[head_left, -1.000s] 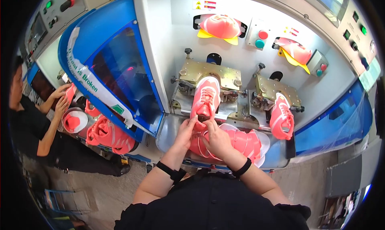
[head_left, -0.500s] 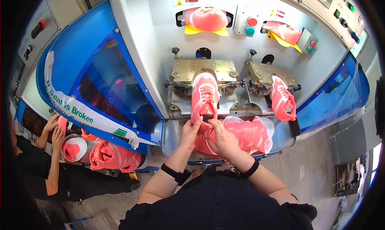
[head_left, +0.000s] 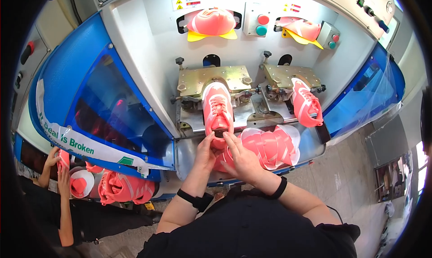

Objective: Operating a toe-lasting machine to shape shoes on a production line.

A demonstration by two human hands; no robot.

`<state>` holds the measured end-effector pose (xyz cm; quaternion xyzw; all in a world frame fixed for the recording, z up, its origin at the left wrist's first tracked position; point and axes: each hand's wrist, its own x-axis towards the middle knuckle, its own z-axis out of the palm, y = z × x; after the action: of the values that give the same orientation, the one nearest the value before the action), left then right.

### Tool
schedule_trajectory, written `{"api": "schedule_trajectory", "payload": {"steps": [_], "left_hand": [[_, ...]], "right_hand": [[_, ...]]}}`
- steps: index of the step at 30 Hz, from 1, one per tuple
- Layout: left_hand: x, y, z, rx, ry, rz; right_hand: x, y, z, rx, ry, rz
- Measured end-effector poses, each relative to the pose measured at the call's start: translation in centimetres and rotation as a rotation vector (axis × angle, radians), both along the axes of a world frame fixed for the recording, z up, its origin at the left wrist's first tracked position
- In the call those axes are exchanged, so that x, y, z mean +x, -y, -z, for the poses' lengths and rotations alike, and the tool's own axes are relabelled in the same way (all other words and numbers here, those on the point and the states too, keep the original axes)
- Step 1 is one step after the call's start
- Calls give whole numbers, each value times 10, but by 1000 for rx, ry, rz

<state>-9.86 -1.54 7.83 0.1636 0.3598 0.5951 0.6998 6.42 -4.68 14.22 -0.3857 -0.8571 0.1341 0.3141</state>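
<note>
A pink sneaker (head_left: 218,106) with white trim and pink laces sits toe-first against the brass-coloured press fixture (head_left: 216,77) on the left, its heel toward me. My left hand (head_left: 205,154) closes its fingers on the left side of the heel. Opposite it, my right hand (head_left: 246,161) pinches the heel's right edge with the upper fingers, while its lower fingers spread apart. Part of the heel is hidden behind my fingers. Just beneath and right of my hands lie several stacked pink shoe uppers (head_left: 270,148).
Another pink sneaker (head_left: 308,106) sits at the right fixture (head_left: 292,80). Above, pink uppers (head_left: 211,23) rest over yellow pieces, beside button boxes (head_left: 257,19). A blue windowed door (head_left: 112,96) stands left. Beyond it, a co-worker's hands (head_left: 63,168) work near more pink shoes (head_left: 126,186).
The head view has shifted, so the machine appears further left. My right fingers have straightened somewhat at the heel. The sneaker stays at the fixture.
</note>
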Motion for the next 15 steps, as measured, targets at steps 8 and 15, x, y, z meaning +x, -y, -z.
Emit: {"api": "schedule_trajectory", "payload": {"steps": [8,15], "left_hand": [[28,-7,3,84,268,56],[38,-5,17,94,233,-37]], "right_hand": [[5,-18,-4,88,70,-6],[27,-16,10,66,84,-45]]}}
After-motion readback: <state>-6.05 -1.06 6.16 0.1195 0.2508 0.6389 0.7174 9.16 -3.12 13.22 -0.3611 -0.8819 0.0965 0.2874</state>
